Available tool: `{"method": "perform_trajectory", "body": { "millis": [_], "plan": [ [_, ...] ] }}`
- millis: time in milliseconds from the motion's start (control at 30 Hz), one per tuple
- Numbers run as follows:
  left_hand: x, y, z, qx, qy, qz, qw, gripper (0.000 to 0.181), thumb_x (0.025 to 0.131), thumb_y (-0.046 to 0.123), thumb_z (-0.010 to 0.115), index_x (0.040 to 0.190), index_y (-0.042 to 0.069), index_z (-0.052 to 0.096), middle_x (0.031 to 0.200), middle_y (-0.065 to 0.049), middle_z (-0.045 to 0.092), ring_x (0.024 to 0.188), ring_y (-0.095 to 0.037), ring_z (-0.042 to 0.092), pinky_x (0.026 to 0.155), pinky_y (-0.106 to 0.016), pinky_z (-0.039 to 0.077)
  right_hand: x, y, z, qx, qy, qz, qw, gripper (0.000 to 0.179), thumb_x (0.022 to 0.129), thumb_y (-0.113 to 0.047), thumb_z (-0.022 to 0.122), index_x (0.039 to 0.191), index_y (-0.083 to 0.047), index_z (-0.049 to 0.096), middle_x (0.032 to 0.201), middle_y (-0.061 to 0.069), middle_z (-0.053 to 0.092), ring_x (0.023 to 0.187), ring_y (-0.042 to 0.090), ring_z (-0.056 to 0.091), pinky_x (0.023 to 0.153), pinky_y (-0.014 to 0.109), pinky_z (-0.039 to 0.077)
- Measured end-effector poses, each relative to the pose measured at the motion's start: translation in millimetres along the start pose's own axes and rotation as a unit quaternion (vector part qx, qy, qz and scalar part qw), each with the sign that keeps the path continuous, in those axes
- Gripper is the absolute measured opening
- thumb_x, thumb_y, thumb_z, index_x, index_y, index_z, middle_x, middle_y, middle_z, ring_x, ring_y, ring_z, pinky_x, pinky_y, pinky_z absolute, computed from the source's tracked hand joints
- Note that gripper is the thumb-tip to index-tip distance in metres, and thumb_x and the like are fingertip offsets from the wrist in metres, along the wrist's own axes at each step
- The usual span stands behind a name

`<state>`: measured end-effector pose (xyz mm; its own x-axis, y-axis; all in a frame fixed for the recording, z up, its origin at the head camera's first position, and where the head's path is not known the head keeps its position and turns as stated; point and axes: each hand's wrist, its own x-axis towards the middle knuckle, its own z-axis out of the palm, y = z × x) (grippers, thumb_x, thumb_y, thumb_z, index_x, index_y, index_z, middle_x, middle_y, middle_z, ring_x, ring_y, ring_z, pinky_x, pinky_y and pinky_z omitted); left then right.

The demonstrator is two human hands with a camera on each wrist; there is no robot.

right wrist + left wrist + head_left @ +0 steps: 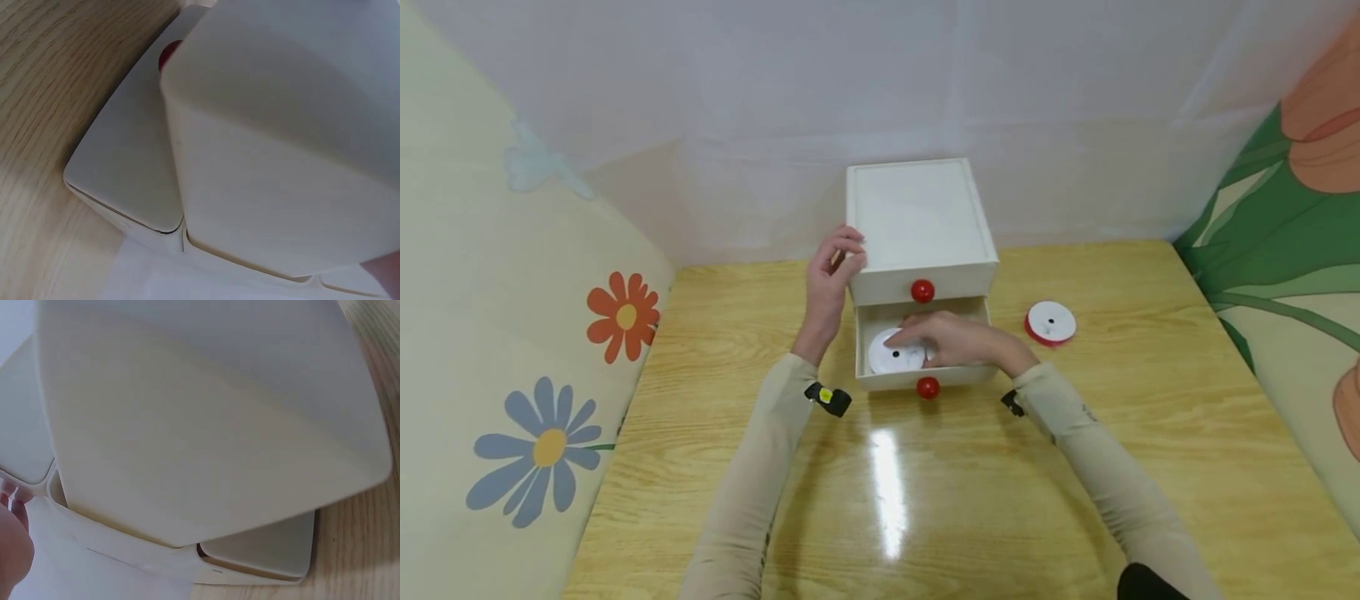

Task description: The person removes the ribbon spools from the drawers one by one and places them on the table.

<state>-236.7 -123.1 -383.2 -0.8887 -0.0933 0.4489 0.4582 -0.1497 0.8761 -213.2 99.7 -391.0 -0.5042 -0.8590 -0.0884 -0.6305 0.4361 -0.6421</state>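
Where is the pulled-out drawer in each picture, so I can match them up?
Head: the pulled-out drawer is near the middle.
Left wrist: it fills most of the picture.
Right wrist: it fills most of the right side.
Shared landmark: wooden table, in all three.

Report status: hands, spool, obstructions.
Left hand on cabinet edge. Right hand at spool inside open drawer. Second spool on table, out of the way.

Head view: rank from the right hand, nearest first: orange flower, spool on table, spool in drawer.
From the right hand:
1. Spool in drawer: right at its fingers, inside the open lower drawer.
2. Spool on table: to the right of the cabinet.
3. Orange flower: far left, on the printed backdrop.
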Motion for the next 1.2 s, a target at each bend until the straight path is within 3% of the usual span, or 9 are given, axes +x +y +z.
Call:
{"method": "perform_trajectory", "body": {
  "millis": [233,433,600,700,767,867,1000,1200],
  "plan": [
    [-0.3,-2.1,1.7,0.002,0.013,0.003,0.9999,0.023,0.087,0.003,0.063,0.087,0.025,0.068,0.117,0.002,0.065,0.138,-0.025,0.047,0.122,-0.038,0.028,0.0,2,2,0.007,0.012,-0.012,0.9998,0.056,0.087,-0.005,0.080,0.140,-0.012,0.065,0.149,0.015,0.055,0.139,0.033,0.051,0.115,0.045,0.042],
    [-0.6,-2.7,2.2,-0.004,0.021,0.008,0.9997,0.022,0.087,0.002,0.061,0.087,0.022,0.069,0.115,0.002,0.065,0.138,-0.026,0.047,0.122,-0.038,0.028,1.3,3,4,0.006,0.065,-0.036,0.9972,0.046,0.089,-0.022,0.081,0.131,-0.009,0.071,0.130,0.011,0.069,0.117,0.025,0.065,0.101,0.039,0.053],
    [-1.3,-2.9,2.5,-0.013,0.023,0.019,0.9995,0.023,0.087,0.001,0.061,0.086,0.022,0.069,0.114,0.002,0.065,0.138,-0.026,0.047,0.123,-0.038,0.027,0.2,3,4,0.011,0.097,-0.044,0.9942,0.043,0.092,-0.032,0.075,0.126,-0.007,0.073,0.120,0.007,0.074,0.105,0.019,0.069,0.092,0.038,0.055],
    [-1.5,-2.9,2.6,-0.011,0.021,0.019,0.9995,0.022,0.087,0.002,0.061,0.086,0.023,0.069,0.115,0.002,0.065,0.138,-0.024,0.047,0.123,-0.037,0.027,0.0,3,4,0.021,0.108,-0.037,0.9932,0.042,0.092,-0.032,0.073,0.126,-0.006,0.073,0.113,0.006,0.076,0.089,0.015,0.068,0.081,0.036,0.056],
    [-1.2,-3.8,2.5,-0.010,0.021,0.021,0.9995,0.017,0.087,0.003,0.061,0.086,0.018,0.069,0.114,0.002,0.065,0.137,-0.024,0.048,0.122,-0.037,0.028,-0.6,2,4,0.023,0.118,-0.026,0.9924,0.041,0.092,-0.032,0.071,0.125,-0.007,0.074,0.111,0.005,0.076,0.084,0.012,0.065,0.078,0.034,0.055],
    [-0.7,-5.4,2.5,-0.008,0.020,0.023,0.9995,0.006,0.087,0.005,0.061,0.089,0.002,0.067,0.114,0.002,0.065,0.135,-0.023,0.049,0.122,-0.037,0.029,-2.0,2,5,0.021,0.134,-0.012,0.9906,0.041,0.090,-0.032,0.069,0.123,-0.009,0.075,0.110,0.005,0.076,0.083,0.012,0.063,0.076,0.034,0.054],
    [0.1,-6.6,2.7,-0.005,0.021,0.026,0.9994,0.019,0.087,0.006,0.061,0.094,-0.012,0.061,0.113,0.002,0.065,0.133,-0.022,0.050,0.121,-0.037,0.031,-4.6,1,7,0.017,0.161,-0.011,0.9867,0.041,0.089,-0.034,0.067,0.121,-0.010,0.076,0.111,0.006,0.076,0.088,0.016,0.065,0.078,0.037,0.055],
    [0.0,-5.9,3.5,-0.016,0.025,0.032,0.9990,0.007,0.087,0.003,0.060,0.089,0.000,0.066,0.113,0.000,0.065,0.133,-0.024,0.050,0.122,-0.037,0.029,-13.3,-3,10,0.038,0.201,-0.016,0.9787,0.041,0.087,-0.033,0.072,0.118,-0.007,0.077,0.104,0.009,0.074,0.085,0.020,0.065,0.070,0.037,0.058]
  ]
}}
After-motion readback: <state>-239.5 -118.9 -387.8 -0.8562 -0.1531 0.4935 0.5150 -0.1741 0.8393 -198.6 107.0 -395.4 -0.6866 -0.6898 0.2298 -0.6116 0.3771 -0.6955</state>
